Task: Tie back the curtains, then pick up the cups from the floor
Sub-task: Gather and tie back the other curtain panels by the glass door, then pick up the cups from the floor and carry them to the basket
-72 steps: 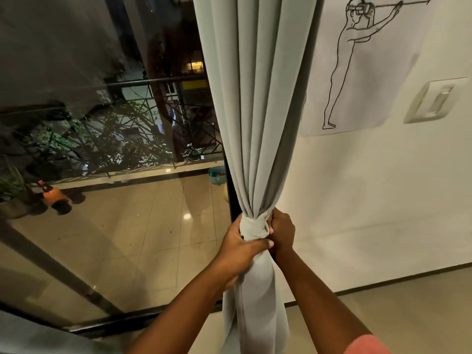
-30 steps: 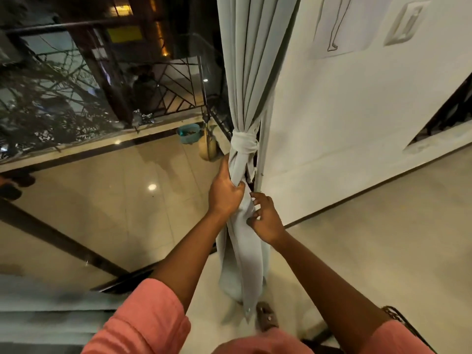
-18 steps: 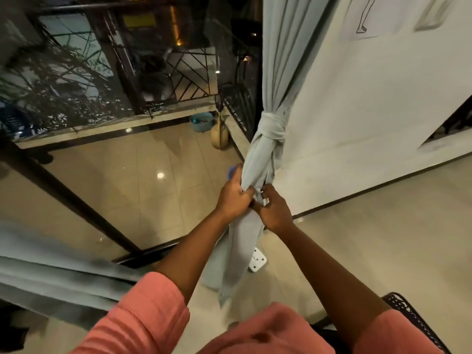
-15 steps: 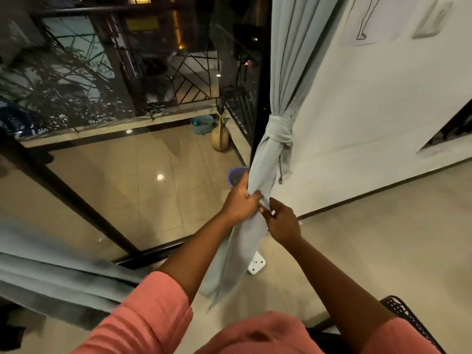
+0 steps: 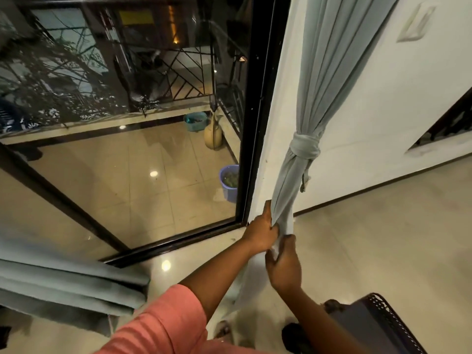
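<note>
A pale grey curtain (image 5: 329, 72) hangs by the white wall, gathered into a knot (image 5: 305, 146) at mid height. Below the knot its tail (image 5: 286, 190) runs down and left into my hands. My left hand (image 5: 260, 232) grips the tail just under the bunched part. My right hand (image 5: 282, 267) holds the tail's lower end right below the left. A second grey curtain (image 5: 63, 284) lies bunched at the lower left. No cups are visible on the indoor floor.
A black-framed glass door (image 5: 251, 111) stands left of the curtain. Beyond it on the balcony are a blue bucket (image 5: 229, 178), a teal basket (image 5: 195, 121) and a tan watering can (image 5: 213, 136). A dark mesh basket (image 5: 383, 325) sits at lower right. A wall switch (image 5: 415, 23) is at upper right.
The knot has been drawn tight and both hands have slid down the tail, well below the knot. The view has swung left and downward.
</note>
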